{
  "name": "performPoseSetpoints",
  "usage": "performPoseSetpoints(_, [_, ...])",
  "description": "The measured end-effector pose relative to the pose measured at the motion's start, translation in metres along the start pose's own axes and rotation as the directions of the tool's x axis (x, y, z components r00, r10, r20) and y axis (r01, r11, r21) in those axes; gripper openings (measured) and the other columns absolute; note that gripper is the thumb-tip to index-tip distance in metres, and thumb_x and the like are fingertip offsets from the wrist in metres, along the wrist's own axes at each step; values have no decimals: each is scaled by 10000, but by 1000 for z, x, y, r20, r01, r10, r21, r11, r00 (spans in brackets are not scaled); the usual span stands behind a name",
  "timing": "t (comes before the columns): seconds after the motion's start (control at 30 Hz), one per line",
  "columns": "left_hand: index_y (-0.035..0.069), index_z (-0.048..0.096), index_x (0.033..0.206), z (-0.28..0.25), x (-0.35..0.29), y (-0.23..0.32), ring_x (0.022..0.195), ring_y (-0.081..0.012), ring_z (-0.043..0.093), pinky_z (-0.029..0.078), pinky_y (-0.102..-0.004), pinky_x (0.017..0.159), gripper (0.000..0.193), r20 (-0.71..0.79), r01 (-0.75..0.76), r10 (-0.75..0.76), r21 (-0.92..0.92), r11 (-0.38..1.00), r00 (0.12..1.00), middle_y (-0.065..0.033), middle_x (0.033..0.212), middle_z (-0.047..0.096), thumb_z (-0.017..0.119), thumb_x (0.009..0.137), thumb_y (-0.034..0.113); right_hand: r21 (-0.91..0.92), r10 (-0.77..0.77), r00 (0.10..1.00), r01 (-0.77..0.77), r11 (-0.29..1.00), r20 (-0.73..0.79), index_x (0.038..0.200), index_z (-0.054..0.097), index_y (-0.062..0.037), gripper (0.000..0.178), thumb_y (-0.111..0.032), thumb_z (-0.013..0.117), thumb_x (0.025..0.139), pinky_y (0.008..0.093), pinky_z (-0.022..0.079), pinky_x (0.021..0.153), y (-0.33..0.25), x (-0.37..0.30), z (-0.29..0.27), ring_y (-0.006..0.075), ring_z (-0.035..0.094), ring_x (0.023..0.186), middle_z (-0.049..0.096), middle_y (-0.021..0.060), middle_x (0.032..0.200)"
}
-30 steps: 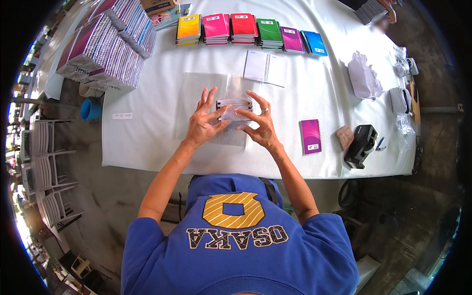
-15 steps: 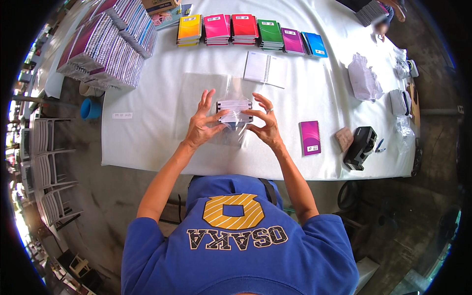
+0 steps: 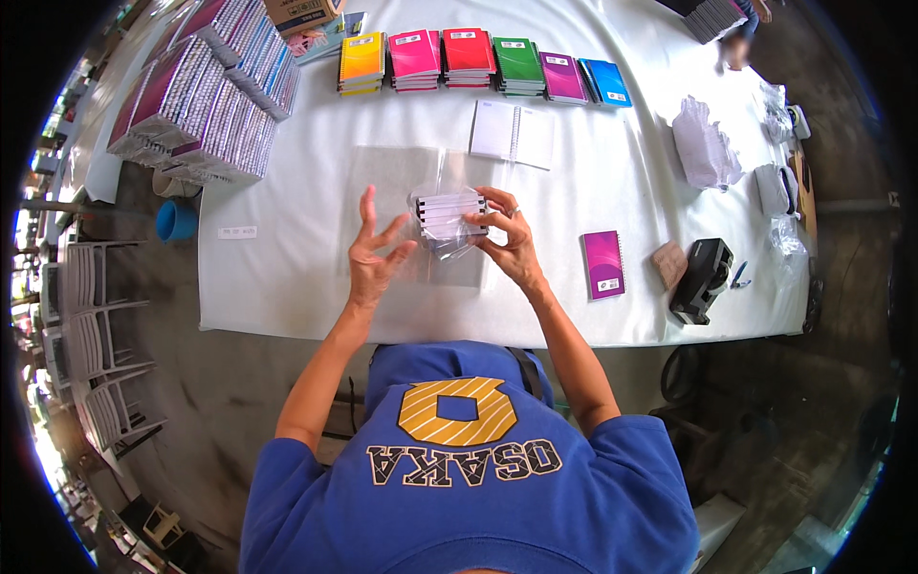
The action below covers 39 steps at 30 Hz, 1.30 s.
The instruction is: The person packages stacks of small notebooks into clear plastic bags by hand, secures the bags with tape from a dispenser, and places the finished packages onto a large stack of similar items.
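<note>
A stack of small notebooks [image 3: 448, 212] stands edge-up on the table, page edges facing me, with clear plastic film wrapped about it. My right hand [image 3: 507, 234] grips the stack's right end, fingers over the film and thumb low. Just left of the stack, my left hand [image 3: 376, 251] is off it with its fingers spread and nothing in them. Under the stack lie flat clear plastic sheets [image 3: 382, 172]. Beyond them rests an open spiral notebook [image 3: 494, 131] with lined pages. A single purple spiral notebook [image 3: 602, 265] lies to the right.
Piles of yellow, pink, red [image 3: 469, 51], green, purple and blue notebooks line the far side. Tall wrapped notebook stacks [image 3: 206, 96] fill the far left. At right sit a black tape dispenser [image 3: 703, 280], a brown block [image 3: 668, 264] and a crumpled white bag [image 3: 706, 143].
My left hand has let go of the stack and drawn back to the left, fingers opening. My right hand stays on the stack's right end.
</note>
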<state>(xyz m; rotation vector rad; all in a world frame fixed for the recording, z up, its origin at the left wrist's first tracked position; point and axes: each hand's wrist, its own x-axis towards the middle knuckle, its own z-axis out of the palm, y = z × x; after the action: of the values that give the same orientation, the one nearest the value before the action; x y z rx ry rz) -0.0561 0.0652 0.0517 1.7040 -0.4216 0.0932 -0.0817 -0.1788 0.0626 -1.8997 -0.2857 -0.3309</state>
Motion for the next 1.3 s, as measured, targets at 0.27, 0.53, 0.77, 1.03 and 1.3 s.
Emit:
performPoseSetpoints(0.27, [308, 721, 1065, 12, 36, 5, 1439, -339, 139, 261, -464, 1146, 466, 260, -279, 205, 291, 915, 944, -21, 1526, 307, 832, 630, 184, -22, 27, 1000, -27, 999, -1, 975, 699, -134, 358, -72, 797, 637, 433, 435, 999, -7, 2, -3, 305, 494, 1196, 499, 104, 1316])
performPoseSetpoints(0.53, [256, 757, 985, 14, 41, 7, 1444, -335, 129, 276, -470, 1128, 316, 300, -247, 158, 285, 926, 941, 14, 1497, 370, 819, 678, 209, 44, 60, 998, -61, 997, 10, 826, 694, -63, 164, -136, 799, 723, 378, 469, 897, -10, 11, 1, 255, 570, 1067, 556, 121, 1234])
performPoseSetpoints(0.77, [234, 728, 1074, 14, 62, 16, 1441, -331, 150, 300, -468, 1111, 371, 354, -276, 187, 220, 936, 916, 23, 1479, 399, 793, 712, 182, -29, 57, 998, -57, 998, -13, 786, 576, -54, 297, -160, 825, 665, 347, 441, 755, -6, 31, -5, 220, 632, 843, 665, 65, 970])
performPoseSetpoints(1.03, [39, 636, 1208, 8, 111, 4, 1260, -173, 478, 328, -318, 1063, 544, 767, 600, -359, -42, 799, 531, -69, 1398, 503, 800, 717, 206, 65, 388, 906, -403, 913, 172, 924, 722, -110, 327, -196, 842, 632, 300, 393, 779, -8, 48, -17, 167, 573, 880, 614, 3, 865])
performPoseSetpoints(1.3, [-3, 692, 1083, 6, 126, -3, 1245, -192, 498, 328, -349, 1068, 373, 865, 471, -251, 19, 882, 435, -58, 1285, 600, 726, 796, 234, 342, 379, 905, -424, 839, 191, 811, 740, -53, 214, 91, 674, 667, 319, 474, 831, -6, 39, -7, 157, 530, 921, 525, 10, 905])
